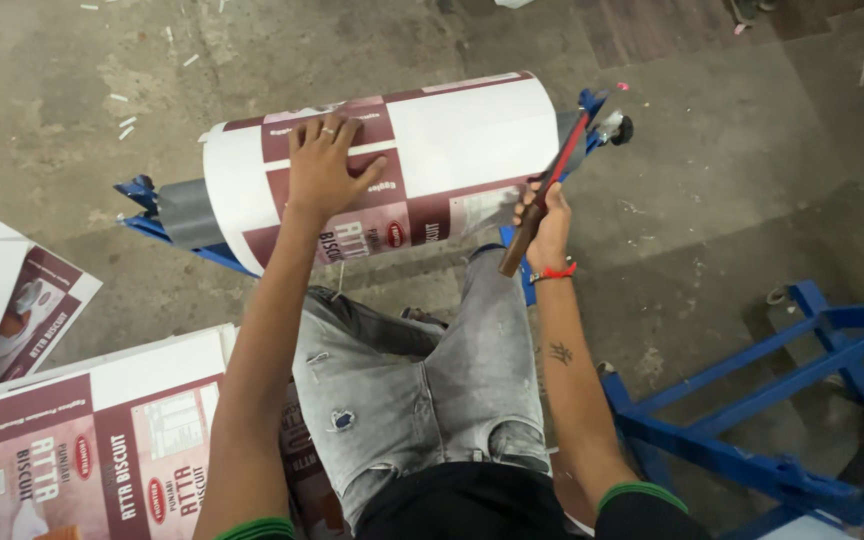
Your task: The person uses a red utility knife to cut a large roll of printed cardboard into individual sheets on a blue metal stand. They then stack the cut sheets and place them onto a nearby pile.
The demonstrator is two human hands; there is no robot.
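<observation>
Left hand (320, 165) open, palm flat on the printed roll (422, 160). Right hand (544, 215) closed around a knife (544, 195) handle, blade against the roll's right end.

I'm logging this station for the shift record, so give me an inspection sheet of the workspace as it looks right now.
Surface: bare concrete floor, dusty and stained.
Job's things: large roll of printed white-and-maroon sheet lying across a blue stand; a wooden-handled tool with a red blade held against the roll's right end.
Clutter: flat printed sheets stacked at lower left, white paper scraps scattered on the floor.
Grippers: left hand flat on top of the roll, fingers spread; right hand closed round the tool's handle.
Cables: nothing seen.
Surroundings: blue metal frame at lower right.
</observation>
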